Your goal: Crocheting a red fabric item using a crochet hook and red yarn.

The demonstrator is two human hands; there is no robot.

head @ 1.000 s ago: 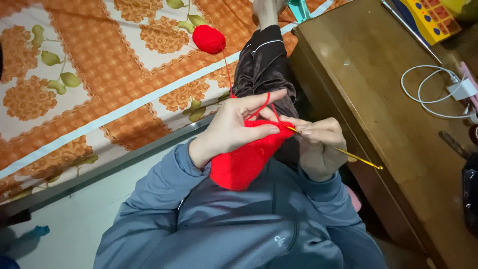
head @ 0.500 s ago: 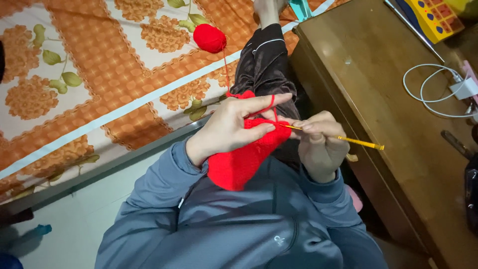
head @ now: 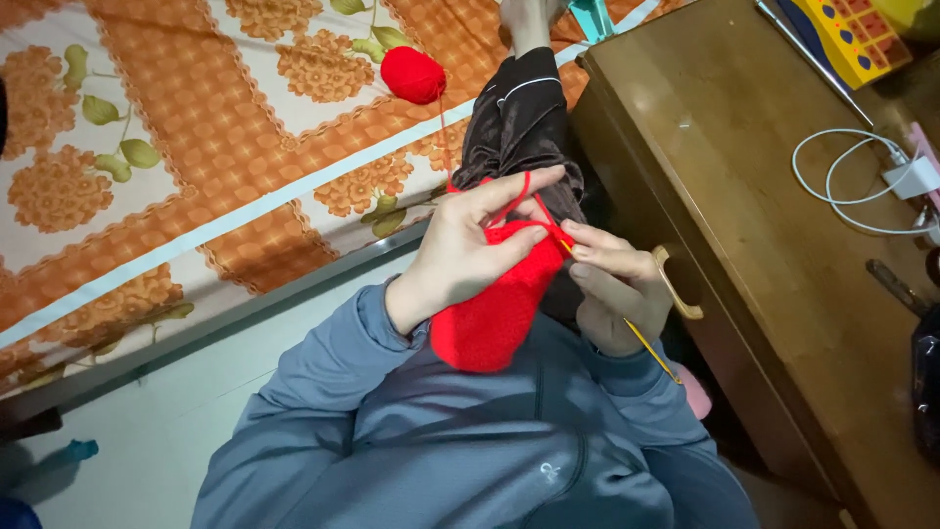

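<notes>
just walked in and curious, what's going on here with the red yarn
A seated person in a grey-blue top is crocheting. The left hand holds a red crocheted piece with the strand looped over its fingers, and the right hand holds a yellow crochet hook with its tip at the top edge of the piece. The strand runs up to a red yarn ball lying on the orange floral bedspread. A wooden desk stands on the right.

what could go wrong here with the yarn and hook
The yarn ball sits loose on the bedspread; a tug on the strand could roll it away. The crochet hook in the right hand points back near the wooden desk and might knock it.
</notes>
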